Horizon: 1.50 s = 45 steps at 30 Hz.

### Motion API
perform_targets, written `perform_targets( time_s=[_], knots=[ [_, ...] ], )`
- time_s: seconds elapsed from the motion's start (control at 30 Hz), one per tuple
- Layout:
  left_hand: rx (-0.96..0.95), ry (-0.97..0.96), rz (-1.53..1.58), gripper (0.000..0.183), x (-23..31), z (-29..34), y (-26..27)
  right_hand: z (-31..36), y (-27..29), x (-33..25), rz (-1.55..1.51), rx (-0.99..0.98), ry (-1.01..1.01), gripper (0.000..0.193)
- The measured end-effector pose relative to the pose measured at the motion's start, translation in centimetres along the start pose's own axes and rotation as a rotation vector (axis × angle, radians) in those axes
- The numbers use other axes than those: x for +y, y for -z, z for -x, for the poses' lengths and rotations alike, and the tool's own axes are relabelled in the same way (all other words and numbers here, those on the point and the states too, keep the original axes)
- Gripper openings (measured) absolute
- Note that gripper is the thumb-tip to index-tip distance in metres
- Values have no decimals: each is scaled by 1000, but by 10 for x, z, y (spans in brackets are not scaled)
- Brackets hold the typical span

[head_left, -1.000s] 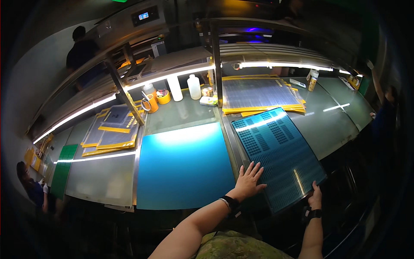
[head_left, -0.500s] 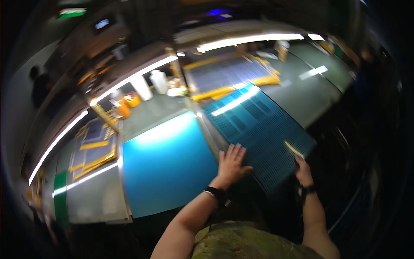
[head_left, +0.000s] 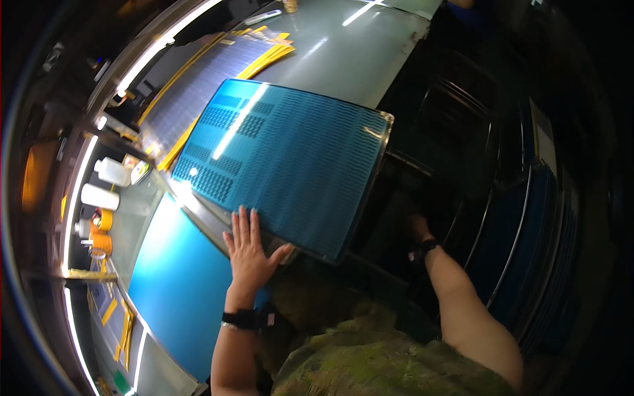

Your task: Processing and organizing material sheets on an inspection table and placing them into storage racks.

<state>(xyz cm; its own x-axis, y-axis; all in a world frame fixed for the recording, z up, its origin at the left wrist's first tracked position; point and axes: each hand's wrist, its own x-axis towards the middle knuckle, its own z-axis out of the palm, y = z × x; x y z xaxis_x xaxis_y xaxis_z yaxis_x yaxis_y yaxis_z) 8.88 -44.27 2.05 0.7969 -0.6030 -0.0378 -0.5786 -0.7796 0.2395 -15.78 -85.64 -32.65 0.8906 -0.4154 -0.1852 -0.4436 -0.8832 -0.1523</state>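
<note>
- Left of the plain blue sheet, smooth, rounded white bottles line the bench.
- That sheet, flat and unpatterned, could be scratched if the patterned blue panel slid across it.
- Beyond the sheet, glossy, yellow-edged films could shift if the panel's corner nudged them.
- Right of the sheet, your left hand rests at the panel's near edge, fingers straight, thumb spread wide; easing that contact could let the load tip.
- The panel, right of the sheet, is shiny, rectangular, ranked with small dark marks; its right side appears to overhang, inviting a drop.
- Farther right of the sheet, your right hand hangs off the panel, finger state impossible to tell in shadow.
- Farthest right of the sheet, dark blue boards stand close-ranked; a wide turn could strike them.
</note>
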Motion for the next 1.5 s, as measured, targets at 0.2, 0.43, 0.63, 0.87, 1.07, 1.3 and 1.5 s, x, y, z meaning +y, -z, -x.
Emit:
perform_targets(
  time_s=[0.2,0.43,0.63,0.87,1.07,1.3,1.5],
  knots=[
    [-94,126,-143,116,-13,16,21,15,-28,-101,-275,40,-567,27],
    [-134,128,-139,114,-3,4,18,-7,-60,-90,-459,-187,-766,31],
    [-149,120,-111,115,-2,6,21,4,-64,-76,-420,-173,-874,22],
    [-109,81,-77,112,-10,11,11,52,-5,-46,-24,-76,-459,20],
    [-13,31,-92,112,-25,18,9,72,142,-64,-583,648,-884,18],
    [56,-67,18,102,-34,21,11,127,285,-66,-1251,1142,-564,18],
    [274,-153,158,79,-41,68,53,154,393,-131,-1822,996,-26,29]
  ],
)
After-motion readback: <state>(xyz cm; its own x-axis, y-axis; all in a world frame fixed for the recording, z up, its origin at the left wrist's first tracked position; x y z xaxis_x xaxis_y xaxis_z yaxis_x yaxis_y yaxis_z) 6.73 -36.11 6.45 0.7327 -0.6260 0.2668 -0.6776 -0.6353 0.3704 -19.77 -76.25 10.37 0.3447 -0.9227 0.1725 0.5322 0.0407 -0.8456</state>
